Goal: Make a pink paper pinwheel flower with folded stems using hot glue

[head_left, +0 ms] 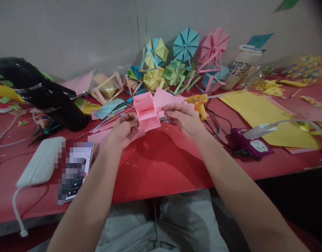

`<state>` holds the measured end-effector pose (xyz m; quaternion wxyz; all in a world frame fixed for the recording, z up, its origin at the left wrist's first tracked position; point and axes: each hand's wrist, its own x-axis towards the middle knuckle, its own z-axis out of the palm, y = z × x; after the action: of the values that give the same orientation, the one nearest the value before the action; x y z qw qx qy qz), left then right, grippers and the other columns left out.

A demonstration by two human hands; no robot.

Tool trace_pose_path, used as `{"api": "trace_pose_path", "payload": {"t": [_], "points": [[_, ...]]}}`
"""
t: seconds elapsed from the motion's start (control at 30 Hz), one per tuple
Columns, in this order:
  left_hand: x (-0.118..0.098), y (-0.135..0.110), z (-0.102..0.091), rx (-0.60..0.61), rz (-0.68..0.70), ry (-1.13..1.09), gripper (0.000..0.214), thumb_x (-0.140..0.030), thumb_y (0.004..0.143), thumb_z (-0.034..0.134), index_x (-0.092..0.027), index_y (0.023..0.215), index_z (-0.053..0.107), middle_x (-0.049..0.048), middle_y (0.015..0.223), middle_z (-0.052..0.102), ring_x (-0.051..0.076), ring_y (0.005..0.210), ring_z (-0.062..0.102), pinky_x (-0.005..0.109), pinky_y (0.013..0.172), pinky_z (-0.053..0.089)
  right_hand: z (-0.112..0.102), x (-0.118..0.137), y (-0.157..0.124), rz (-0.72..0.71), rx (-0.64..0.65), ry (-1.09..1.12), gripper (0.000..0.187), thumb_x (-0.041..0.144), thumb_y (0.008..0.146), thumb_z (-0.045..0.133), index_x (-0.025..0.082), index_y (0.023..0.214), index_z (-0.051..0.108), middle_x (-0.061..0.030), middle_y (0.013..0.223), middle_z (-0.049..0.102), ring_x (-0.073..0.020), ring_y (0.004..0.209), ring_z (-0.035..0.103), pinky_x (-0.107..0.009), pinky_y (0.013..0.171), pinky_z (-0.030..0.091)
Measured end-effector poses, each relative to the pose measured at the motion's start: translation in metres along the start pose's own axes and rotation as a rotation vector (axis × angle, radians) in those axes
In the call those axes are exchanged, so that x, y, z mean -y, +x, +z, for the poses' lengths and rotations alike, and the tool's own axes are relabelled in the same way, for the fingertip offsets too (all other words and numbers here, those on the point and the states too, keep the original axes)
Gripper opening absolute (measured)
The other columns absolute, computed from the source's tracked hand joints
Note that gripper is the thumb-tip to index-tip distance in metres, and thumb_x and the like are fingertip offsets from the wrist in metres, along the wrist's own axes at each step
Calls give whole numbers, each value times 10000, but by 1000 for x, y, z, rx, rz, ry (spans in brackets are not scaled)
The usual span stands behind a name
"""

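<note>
A creased, pleated piece of pink paper (146,112) is held up just above the red table. My left hand (125,127) pinches it along its left edge, thumb and fingers closed. On the other side, my right hand (183,117) hovers close to the paper's right edge with fingers bent and slightly apart, and nothing shows in them. Flat pink sheets (166,98) lie behind the folded piece. Just beyond my right hand rests a yellow glue gun (199,104) with a small light glowing on it.
Folded paper lanterns (186,43) in several colours stand along the wall. At left are a black bottle (56,101), pliers (44,131), a white power bank (42,161) and a phone (78,171). A purple power socket (252,143) and yellow sheets (268,119) lie at right, with cables between.
</note>
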<state>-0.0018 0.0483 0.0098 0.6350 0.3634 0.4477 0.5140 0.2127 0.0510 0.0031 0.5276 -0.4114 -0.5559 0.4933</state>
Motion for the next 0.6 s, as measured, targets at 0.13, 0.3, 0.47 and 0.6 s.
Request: {"api": "trace_pose_path", "payload": {"t": [0.13, 0.3, 0.47, 0.6], "points": [[0, -1, 0, -2, 26, 15, 216, 14, 562, 660, -161, 676, 608, -34, 646, 543, 51, 547, 481, 155, 471, 322, 0, 1, -1, 12, -12, -29, 266, 359, 725, 706, 216, 944, 754, -29, 930, 727, -135, 790, 641, -277, 699, 544], [0, -1, 1, -10, 32, 25, 204, -1, 578, 689, -164, 668, 605, -36, 630, 540, 56, 533, 484, 171, 469, 319, 0, 2, 0, 21, -8, -6, 264, 347, 711, 718, 222, 939, 761, -21, 911, 728, -124, 756, 629, -275, 698, 545], [0, -2, 2, -39, 45, 43, 192, -18, 611, 707, -165, 660, 593, -39, 621, 531, 56, 527, 482, 169, 462, 309, 0, 2, 0, 38, -9, -30, 289, 360, 715, 716, 217, 962, 763, -23, 908, 722, -127, 764, 631, -273, 700, 547], [-1, -2, 2, -40, 51, 49, 174, -37, 632, 714, -164, 647, 597, -34, 620, 536, 55, 532, 476, 162, 464, 318, 0, 2, 0, 39, -16, -16, 281, 354, 721, 715, 216, 961, 764, -21, 920, 720, -114, 737, 614, -263, 687, 536]]}}
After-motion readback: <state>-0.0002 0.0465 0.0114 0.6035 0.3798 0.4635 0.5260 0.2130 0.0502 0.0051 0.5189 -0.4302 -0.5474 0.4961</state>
